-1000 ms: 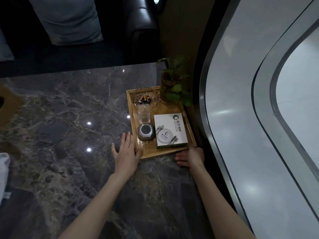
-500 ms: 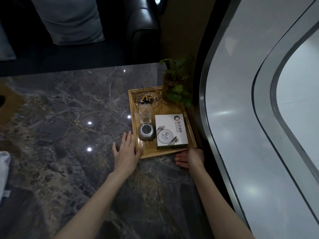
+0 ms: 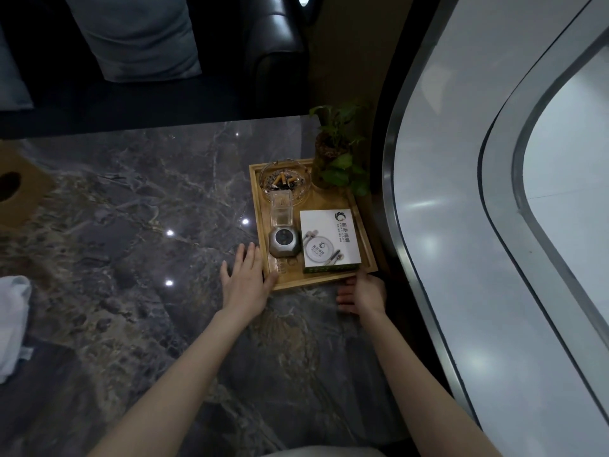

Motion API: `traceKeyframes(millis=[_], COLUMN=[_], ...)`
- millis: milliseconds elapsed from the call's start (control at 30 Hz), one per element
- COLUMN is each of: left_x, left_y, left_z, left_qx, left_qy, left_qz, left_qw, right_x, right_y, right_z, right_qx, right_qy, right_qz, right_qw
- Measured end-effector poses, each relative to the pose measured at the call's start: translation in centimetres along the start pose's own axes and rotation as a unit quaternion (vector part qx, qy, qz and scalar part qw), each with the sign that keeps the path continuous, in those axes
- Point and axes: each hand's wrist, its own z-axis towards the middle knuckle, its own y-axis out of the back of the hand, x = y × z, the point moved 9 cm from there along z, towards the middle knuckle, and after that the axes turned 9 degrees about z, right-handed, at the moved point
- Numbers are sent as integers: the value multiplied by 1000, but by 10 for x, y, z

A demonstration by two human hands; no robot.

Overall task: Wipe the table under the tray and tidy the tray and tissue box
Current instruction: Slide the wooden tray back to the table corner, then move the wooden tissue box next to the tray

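Observation:
A wooden tray [image 3: 362, 232] sits at the right edge of the dark marble table [image 3: 148, 209]. It carries a glass ashtray [image 3: 285, 181] with cigarette butts, a clear holder, a grey hexagonal gadget [image 3: 284, 242] and a white box [image 3: 328, 239]. My left hand [image 3: 245, 282] lies flat and open on the table by the tray's near left corner, thumb touching the rim. My right hand [image 3: 364, 293] is at the near right corner, thumb on the rim and fingers curled at the edge. The wooden tissue box [image 3: 19, 192] stands at the far left.
A white cloth [image 3: 11, 324] lies at the table's left edge. A small potted plant [image 3: 339, 153] stands at the tray's far right corner. A dark sofa with a grey cushion [image 3: 138, 37] is behind the table. A curved glossy wall [image 3: 478, 258] runs along the right.
Both hands stay at the tray's near corners. The tray sits a touch further right in view; the head camera also shifted slightly.

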Motion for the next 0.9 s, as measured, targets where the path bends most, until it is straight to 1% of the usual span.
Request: traceKeyframes(millis=[67,167,233,367,467,533,633,733,800,900], left_x=[2,1,0,11,35,58,101,151,186,245], left_y=[2,6,10,16,27,36,52,73,94,132], left_z=[-2,-10,-19,-33,-40,-43,-44,-44,-46,-51], left_qx=[9,2,-13,-36,-40,-43,-48,-55,-73,-112], left_qy=[-2,-26,-46,-69,-62,-42,-4,23,41,68], left_qz=[13,15,7,-27,-60,-75,-95,-118,-131,-139], left_qw=[1000,1000,999,997,996,995,994,991,988,982], right_x=[4,2,0,5,7,4,2,10,20,38], right_y=[-4,-23,-39,-74,-111,-141,-184,-230,-260,-312], right_z=[-12,-33,-47,-74,-89,-97,-111,-131,-145,-165], right_qx=[17,63,87,118,153,184,219,224,232,239], right_qy=[50,125,177,258,293,308,312,336,349,370], right_qz=[-88,-216,-298,-416,-478,-524,-564,-584,-579,-554], right_qw=[995,966,934,864,814,772,733,705,700,707])
